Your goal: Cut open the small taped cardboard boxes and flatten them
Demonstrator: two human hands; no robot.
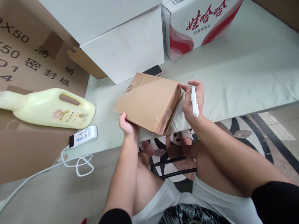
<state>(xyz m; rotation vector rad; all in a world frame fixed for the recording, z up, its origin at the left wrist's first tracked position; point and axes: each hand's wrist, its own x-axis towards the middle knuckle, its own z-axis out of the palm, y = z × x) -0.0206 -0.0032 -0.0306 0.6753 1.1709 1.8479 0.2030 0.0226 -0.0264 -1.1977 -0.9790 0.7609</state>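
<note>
A flat brown cardboard box (151,102) is tilted above the near edge of the table, with a flap standing a little apart along its right side. My left hand (128,125) grips the box by its near left edge, thumb on top and the other fingers hidden underneath. At the far right corner of the box, my right hand (197,93) touches the cardboard with a fingertip. Closed in that same hand is a slim white utility knife (194,101), seen nearly edge-on; I cannot make out a blade.
Behind the box lies a dark phone (153,70), below a large white carton (126,43). A red-and-white water carton (201,25) stands at the back. To the left are a pale yellow bottle (56,109), a corded power strip (83,136) and a big printed cardboard box (21,149).
</note>
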